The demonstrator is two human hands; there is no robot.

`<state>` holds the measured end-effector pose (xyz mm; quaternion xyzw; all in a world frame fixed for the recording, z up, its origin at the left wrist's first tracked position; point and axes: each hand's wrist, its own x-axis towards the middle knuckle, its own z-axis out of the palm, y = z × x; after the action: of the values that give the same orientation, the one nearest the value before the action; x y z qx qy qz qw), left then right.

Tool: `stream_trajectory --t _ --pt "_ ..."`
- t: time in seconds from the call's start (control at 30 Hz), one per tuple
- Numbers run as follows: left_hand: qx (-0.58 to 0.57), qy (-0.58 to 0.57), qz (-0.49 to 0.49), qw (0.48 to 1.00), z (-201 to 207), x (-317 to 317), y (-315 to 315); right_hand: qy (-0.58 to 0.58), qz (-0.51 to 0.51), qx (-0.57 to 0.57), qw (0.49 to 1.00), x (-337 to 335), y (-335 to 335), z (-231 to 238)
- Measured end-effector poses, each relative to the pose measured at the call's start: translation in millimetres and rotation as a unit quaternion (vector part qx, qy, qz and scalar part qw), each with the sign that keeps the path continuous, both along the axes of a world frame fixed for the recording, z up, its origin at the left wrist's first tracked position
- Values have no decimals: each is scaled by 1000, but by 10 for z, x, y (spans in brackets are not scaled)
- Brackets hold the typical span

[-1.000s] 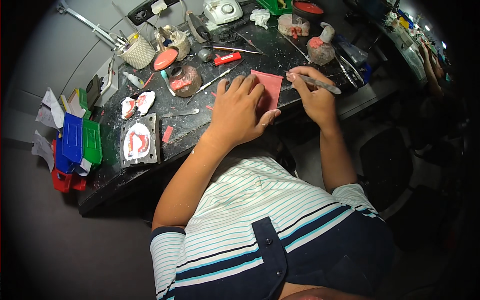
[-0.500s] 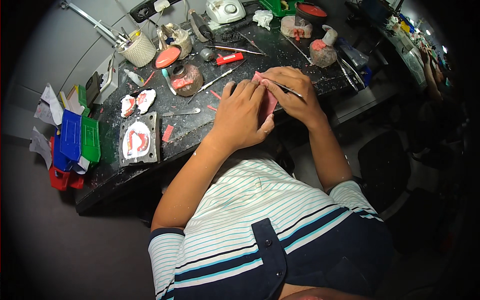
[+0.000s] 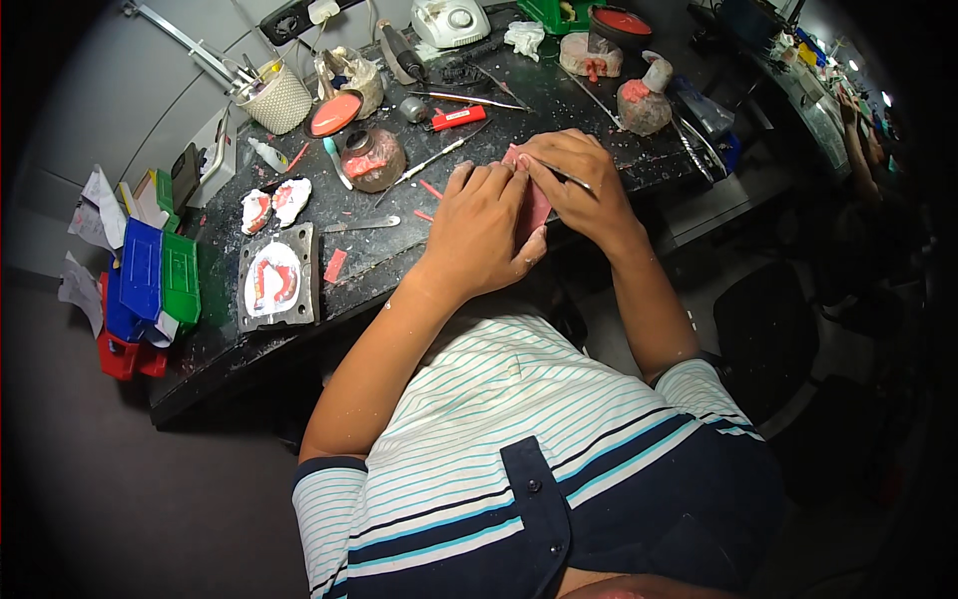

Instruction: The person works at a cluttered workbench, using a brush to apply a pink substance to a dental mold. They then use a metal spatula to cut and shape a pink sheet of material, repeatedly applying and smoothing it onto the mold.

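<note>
A pink wax sheet lies between my hands at the front edge of the dark bench. My left hand is closed on its left side, fingers over the top and thumb at the near edge. My right hand grips a slim metal carving tool whose rear end sticks out over the knuckles. Its working tip is hidden among the fingers, near the sheet's far end. Thin pink wax strips and a small wax piece lie left of my left hand.
To the left, a metal flask half holds a plaster dental mould, with two smaller casts behind. A spirit burner, a red lighter and a metal spatula lie about. Colored bins hang at the left edge.
My right hand and the tool have shifted very slightly, the tool's rear end tipping a little. My left hand stays on the wax sheet.
</note>
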<state>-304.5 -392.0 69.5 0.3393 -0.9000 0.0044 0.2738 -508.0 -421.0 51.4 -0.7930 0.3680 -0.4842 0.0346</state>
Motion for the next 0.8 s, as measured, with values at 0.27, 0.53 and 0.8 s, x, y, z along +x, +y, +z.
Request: stream_trajectory --t 0.27,0.53,0.8 --pt "-12 -21 11 1000 -1 -2 12 15 6 -20 1000 -38 37 7" --pt "-11 -51 18 998 -50 16 -7 -8 18 8 1000 -103 149 69" --pt "-9 -43 16 999 -36 35 2 -5 -2 23 1000 -204 241 107"
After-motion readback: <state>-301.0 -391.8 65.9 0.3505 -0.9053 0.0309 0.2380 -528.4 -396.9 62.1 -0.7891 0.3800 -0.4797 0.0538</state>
